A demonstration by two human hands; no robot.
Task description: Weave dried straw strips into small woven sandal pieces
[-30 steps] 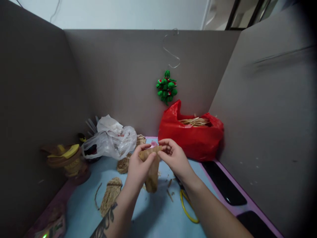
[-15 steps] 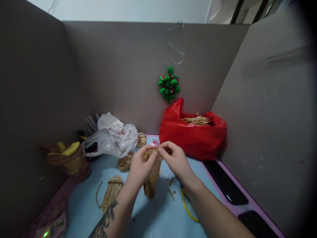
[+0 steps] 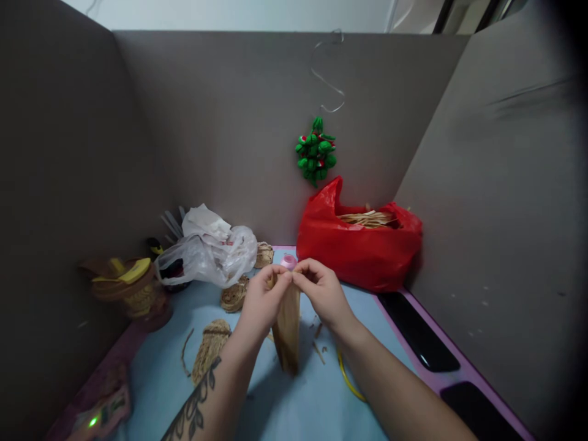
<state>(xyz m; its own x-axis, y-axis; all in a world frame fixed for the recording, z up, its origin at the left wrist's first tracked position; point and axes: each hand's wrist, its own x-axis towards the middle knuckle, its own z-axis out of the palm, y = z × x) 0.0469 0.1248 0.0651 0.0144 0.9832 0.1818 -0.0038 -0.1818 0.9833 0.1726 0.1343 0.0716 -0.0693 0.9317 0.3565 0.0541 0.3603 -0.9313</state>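
Observation:
Between my two hands hangs a broad tan strip of dried plant fibre [image 3: 287, 331], its darker lower end dangling above the blue mat. My left hand [image 3: 266, 294] pinches its top edge between thumb and fingers. Close beside it, my right hand [image 3: 319, 291] pinches the same edge, the fingertips of both hands nearly touching. Just behind the fingertips stands a small pink container [image 3: 288, 262]. Left of my hands lie a woven straw sole shape [image 3: 211, 349], a coiled straw piece [image 3: 235, 295] and another woven piece [image 3: 264, 255].
A red bag [image 3: 358, 257] of dried strips stands at the back right. Clear plastic bag [image 3: 211, 254] and brown pot [image 3: 142, 297] sit left. Two black phone-like slabs [image 3: 420, 334] lie right. Yellow loop handle [image 3: 349, 380] and scraps lie on the blue mat [image 3: 321, 416].
The hanging strip has turned and now hangs straighter, its lower end a little further right. Both hands keep their pinch, fingertips slightly closer together. The camera view has shifted slightly.

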